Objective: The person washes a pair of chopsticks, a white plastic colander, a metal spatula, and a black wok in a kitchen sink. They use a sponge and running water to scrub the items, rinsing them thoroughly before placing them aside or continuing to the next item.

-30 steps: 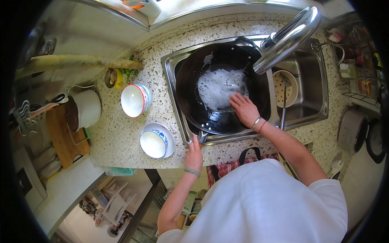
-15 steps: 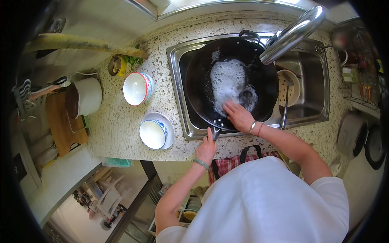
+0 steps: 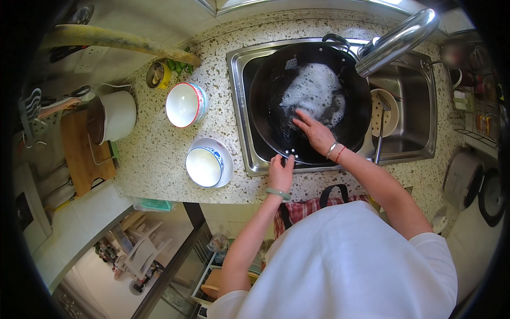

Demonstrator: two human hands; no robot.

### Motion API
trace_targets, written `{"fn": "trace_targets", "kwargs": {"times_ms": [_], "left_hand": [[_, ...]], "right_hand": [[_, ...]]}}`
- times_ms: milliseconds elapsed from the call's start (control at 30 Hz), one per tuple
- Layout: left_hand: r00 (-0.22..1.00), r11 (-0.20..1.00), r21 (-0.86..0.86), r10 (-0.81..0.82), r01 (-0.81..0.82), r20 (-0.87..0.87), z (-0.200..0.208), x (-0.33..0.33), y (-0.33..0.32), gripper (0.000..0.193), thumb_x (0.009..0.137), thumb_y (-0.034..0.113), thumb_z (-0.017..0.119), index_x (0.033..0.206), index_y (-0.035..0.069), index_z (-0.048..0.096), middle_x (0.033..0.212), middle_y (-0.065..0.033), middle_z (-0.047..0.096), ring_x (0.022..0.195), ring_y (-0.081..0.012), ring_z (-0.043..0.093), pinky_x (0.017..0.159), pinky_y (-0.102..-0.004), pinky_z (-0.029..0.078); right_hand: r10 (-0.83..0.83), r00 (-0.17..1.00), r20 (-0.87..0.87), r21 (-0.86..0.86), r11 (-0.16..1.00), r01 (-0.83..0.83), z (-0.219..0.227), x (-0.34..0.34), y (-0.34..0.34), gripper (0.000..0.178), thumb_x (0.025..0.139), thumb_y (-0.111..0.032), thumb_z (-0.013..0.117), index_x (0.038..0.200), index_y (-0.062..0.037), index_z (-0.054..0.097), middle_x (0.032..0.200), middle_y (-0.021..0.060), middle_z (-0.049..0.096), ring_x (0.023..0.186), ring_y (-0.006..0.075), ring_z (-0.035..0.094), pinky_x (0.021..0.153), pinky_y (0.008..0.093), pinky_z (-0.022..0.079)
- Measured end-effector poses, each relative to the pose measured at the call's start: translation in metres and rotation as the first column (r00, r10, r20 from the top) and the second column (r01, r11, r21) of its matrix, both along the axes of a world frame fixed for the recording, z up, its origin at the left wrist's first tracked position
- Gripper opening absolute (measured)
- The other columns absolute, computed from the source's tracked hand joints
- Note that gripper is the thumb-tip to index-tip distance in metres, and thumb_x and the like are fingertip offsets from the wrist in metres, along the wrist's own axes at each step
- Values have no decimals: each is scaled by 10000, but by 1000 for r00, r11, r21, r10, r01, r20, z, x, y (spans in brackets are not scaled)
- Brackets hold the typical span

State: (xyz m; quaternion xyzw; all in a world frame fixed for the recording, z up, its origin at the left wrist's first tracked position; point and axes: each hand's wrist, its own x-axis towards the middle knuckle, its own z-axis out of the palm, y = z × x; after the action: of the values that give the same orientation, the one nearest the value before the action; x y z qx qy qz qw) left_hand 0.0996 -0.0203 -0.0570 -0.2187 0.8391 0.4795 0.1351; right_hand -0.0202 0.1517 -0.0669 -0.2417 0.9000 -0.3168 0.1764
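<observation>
A large black wok [image 3: 268, 101] sits tilted in the left basin of the steel sink, with white suds and dark water inside. My left hand [image 3: 280, 173] is closed around its near handle, just below the rivets, with fingertips up at the rim. My right hand [image 3: 317, 137] reaches inside the wok, fingers stretched and slightly apart, fingertips touching the edge of the suds [image 3: 316, 87]. I see nothing held in it, though the underside of the fingers is hidden. A loop handle [image 3: 336, 38] stands on the wok's far side.
The chrome faucet [image 3: 398, 41] overhangs the wok's right rim. In the right basin [image 3: 411, 127] a perforated beige bowl [image 3: 392, 119] holds a long-handled utensil [image 3: 380, 135]. On the counter at left stand a red-rimmed bowl [image 3: 183, 105] and a blue-patterned bowl [image 3: 204, 167] in a white bowl [image 3: 227, 165].
My left hand has shifted up the handle to the wok's rim. My right hand's fingers have moved up and spread, and the suds have changed shape. The whole view has shifted slightly.
</observation>
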Motion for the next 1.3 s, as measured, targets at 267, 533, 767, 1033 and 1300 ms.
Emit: {"fn": "trace_targets", "kwargs": {"times_ms": [267,533,767,1033,1300], "left_hand": [[981,991,-74,124,-114,152,6,-23,6,260,953,230,532,946,-29,550,858,-237,666,786,-387,645,685,-469,478],[981,989,55,131,-140,141,-12,-20,11,353,878,256,624,1025,-30,478,945,-271,647,905,-451,612,752,-493,467],[973,959,184,195,-215,120,-23,-15,12,325,860,96,640,1099,-32,461,1010,-163,657,910,-254,634,774,-366,494],[977,968,134,208,-211,38,-37,-7,10,393,829,243,684,1052,-18,492,985,-259,649,937,-440,611,765,-486,465],[982,981,85,166,-174,96,-12,-20,14,407,839,248,681,1073,-18,483,986,-270,644,923,-444,615,753,-481,474]], "right_hand": [[75,980,182,-85,995,-60,19,40,0,550,850,-16,494,1371,83,349,1473,257,303,1252,372,469,999,383,442],[100,992,-74,51,994,-96,8,10,-36,524,833,-59,487,1327,100,416,1483,212,314,1356,333,351,1071,394,360],[230,965,130,102,965,-243,40,45,-7,575,822,-38,531,1384,-5,411,1506,133,330,1387,259,335,1076,499,315],[211,975,66,178,959,-220,25,19,-35,572,819,-78,529,1376,-16,417,1517,106,313,1403,234,304,1069,536,297],[114,991,76,122,985,-122,23,4,-55,599,818,-40,509,1405,-42,391,1534,118,283,1409,244,295,1044,565,321]]}}
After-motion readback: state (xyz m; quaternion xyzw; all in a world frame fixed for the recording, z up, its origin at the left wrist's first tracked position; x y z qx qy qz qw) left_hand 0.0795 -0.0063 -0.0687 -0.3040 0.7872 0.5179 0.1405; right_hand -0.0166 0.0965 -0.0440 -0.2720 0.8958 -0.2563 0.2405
